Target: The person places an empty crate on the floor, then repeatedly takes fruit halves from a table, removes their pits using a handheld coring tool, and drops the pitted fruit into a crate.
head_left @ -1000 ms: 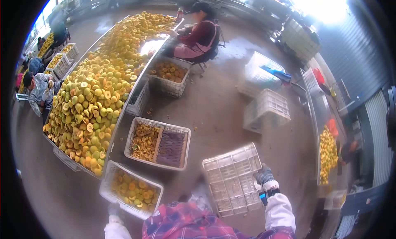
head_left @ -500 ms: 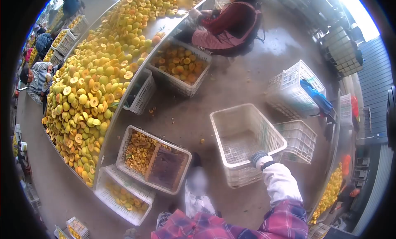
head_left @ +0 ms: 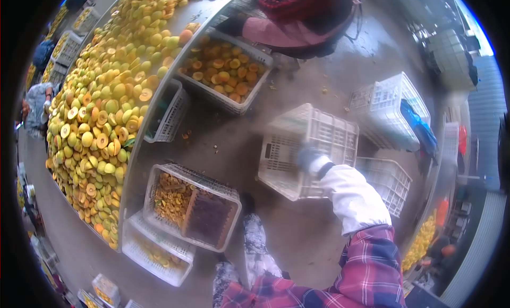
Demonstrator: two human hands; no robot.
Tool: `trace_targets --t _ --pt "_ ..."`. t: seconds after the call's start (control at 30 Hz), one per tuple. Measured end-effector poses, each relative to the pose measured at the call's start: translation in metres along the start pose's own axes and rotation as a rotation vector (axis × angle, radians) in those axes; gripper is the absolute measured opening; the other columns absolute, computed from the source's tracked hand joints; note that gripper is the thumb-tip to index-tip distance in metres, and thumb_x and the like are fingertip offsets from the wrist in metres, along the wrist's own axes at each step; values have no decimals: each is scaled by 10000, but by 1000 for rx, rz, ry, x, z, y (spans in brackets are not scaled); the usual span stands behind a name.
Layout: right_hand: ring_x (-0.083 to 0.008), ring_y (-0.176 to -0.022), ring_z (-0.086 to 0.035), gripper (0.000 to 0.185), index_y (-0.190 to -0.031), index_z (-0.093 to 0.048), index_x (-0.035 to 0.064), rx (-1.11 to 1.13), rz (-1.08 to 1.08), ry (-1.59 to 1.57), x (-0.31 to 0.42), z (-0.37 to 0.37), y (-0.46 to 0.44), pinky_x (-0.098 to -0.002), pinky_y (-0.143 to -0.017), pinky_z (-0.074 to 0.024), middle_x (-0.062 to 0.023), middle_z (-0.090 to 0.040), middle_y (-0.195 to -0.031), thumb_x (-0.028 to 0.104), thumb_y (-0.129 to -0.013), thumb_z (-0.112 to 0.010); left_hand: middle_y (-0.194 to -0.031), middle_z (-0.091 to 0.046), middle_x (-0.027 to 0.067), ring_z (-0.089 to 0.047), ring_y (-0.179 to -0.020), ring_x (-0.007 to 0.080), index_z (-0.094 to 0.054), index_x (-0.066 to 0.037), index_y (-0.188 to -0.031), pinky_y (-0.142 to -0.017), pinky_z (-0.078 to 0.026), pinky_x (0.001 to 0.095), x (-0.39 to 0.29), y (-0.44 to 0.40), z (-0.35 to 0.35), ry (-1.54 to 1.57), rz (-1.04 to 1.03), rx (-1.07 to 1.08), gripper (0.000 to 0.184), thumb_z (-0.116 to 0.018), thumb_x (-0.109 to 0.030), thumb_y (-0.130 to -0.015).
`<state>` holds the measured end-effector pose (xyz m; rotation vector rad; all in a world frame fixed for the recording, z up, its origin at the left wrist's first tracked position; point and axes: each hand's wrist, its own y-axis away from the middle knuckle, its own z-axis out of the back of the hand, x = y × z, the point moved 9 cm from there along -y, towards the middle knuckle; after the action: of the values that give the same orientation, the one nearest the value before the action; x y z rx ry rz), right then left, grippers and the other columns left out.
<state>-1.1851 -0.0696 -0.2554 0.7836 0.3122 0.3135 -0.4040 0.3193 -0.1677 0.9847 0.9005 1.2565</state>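
My right hand (head_left: 309, 158), in a dark grey glove and smeared by motion, grips the rim of a white plastic crate (head_left: 332, 138). The crate is tipped onto its side, its slatted wall toward the right and its open mouth toward the left. No fruit shows inside it. A second white crate (head_left: 388, 178) lies just right of the held one. My left hand is out of the picture. By my legs stands a crate (head_left: 236, 223) with cut fruit pieces (head_left: 172, 196) and a dark panel (head_left: 212, 216) in it.
A long metal table (head_left: 141, 148) on the left bears a heap of halved yellow fruit (head_left: 95, 133). Beside it stands a crate of fruit halves (head_left: 255, 98). A seated person (head_left: 297, 21) is at the top. Blue plastic (head_left: 417, 125) hangs from a crate (head_left: 372, 106) at right.
The held crate has swung from upright onto its side and moved up and slightly left. My right hand has moved up and left with it. The view has shifted.
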Motion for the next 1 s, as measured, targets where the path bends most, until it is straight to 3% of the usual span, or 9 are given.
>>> trace_targets --t 0.13,0.17,0.2,0.33,0.53,0.57,0.63,0.87,1.0 --pt "-246 -922 -649 181 -831 -750 144 -172 68 -36 42 28 -37 -440 -886 -447 -39 -716 -862 161 -830 -570 -711 -642 100 -620 -608 230 -640 -102 -994 -539 -523 361 -15 -7 -15 -44 -124 -26 411 -451 -466 -975" --pt "-231 -979 -635 180 -877 -753 143 -506 -368 737 51 58 -25 -440 -870 -448 -56 -717 -936 148 -811 -586 -745 -659 93 -630 -646 231 -655 -105 -970 -575 -524 371 -28 -2 -21 -43 -164 -43 376 -458 -425 -968" --pt "-310 -891 -661 195 -929 -691 -12 -39 190 49 65 7 -39 -467 -682 -538 -147 -681 -893 59 -837 -535 -778 -675 86 -641 -683 231 -670 -109 -945 -610 -524 380 -45 -4 -32 -53 -231 -81 343 -465 -384 -960" --pt "-259 -1020 -629 249 -1042 -679 125 99 319 23 110 30 14 -401 -960 -413 -82 -669 -1040 148 -824 -560 -781 -683 102 -651 -732 273 -676 -95 -872 -695 -515 420 -139 8 -77 -376 -876 -503 275 -511 -308 -927" --pt "-314 -1103 -600 357 -1163 -628 71 310 31 -378 222 72 27 -385 -915 -488 -167 -639 -1145 254 -878 -513 -971 -652 217 -624 -999 367 -577 -112 -1182 -848 -472 459 -200 29 -132 -423 -518 -132 334 -498 -314 -928" --pt "-319 -1113 -593 375 -1164 -623 69 324 -10 -450 245 84 31 -385 -917 -485 -167 -639 -1152 296 -893 -499 -966 -667 186 -631 -970 359 -597 -85 -1131 -833 -484 438 -226 73 -138 -756 -1197 -337 304 -502 -294 -933" --pt "-323 -1123 -585 398 -1166 -619 67 333 -46 -489 283 82 27 -384 -919 -483 -167 -639 -1159 339 -909 -484 -900 -683 142 -662 -832 300 -613 -57 -1079 -756 -511 390 -243 92 -104 -255 -764 -21 284 -509 -288 -951" --pt "-339 -876 -617 201 -993 -649 49 79 -254 -1308 407 105 -52 -390 -839 -479 -205 -660 -985 186 -878 -557 -733 -635 56 -602 -670 138 -616 -35 -1005 -630 -483 285 -280 158 -5 256 -568 129 265 -484 -264 -996" --pt "-383 -826 -665 194 -944 -668 28 69 538 -555 527 268 -5 -419 -712 -522 -204 -674 -894 153 -807 -612 -707 -603 35 -575 -645 125 -587 -47 -917 -607 -464 280 -288 136 9 541 -676 142 226 -483 -237 -984"
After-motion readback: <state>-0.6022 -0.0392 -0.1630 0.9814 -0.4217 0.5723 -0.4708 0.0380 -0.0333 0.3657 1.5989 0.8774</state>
